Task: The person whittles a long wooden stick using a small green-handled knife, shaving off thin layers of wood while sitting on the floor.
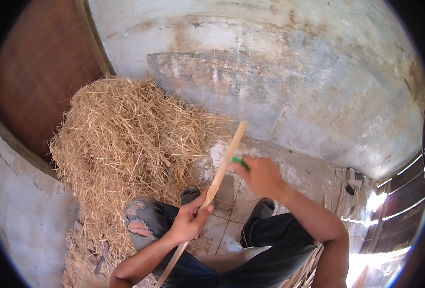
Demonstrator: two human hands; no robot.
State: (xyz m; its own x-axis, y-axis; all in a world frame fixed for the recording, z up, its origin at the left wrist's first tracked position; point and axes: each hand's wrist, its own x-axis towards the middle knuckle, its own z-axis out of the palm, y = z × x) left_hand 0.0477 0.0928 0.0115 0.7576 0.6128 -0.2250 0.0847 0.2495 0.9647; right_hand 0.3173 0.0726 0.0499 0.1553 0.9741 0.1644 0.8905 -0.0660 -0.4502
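Note:
A long, pale strip of wood or bamboo [227,158] slants up from my lap, its wider end pointing away toward the wall. My left hand [191,221] is closed around it at about its middle, above my left knee. My right hand [265,178] is wrapped around a small green-handled tool [241,163] beside the upper part of the strip. The working end of that tool is blurred, so I cannot tell whether it touches the strip.
A large heap of straw [131,129] lies at the left against a brown panel [39,67] and the stained wall [279,81]. A flat grey-brown block [226,193] rests on the tiled floor between my feet. Small dark objects [350,189] lie near the slatted barrier [397,206] at right.

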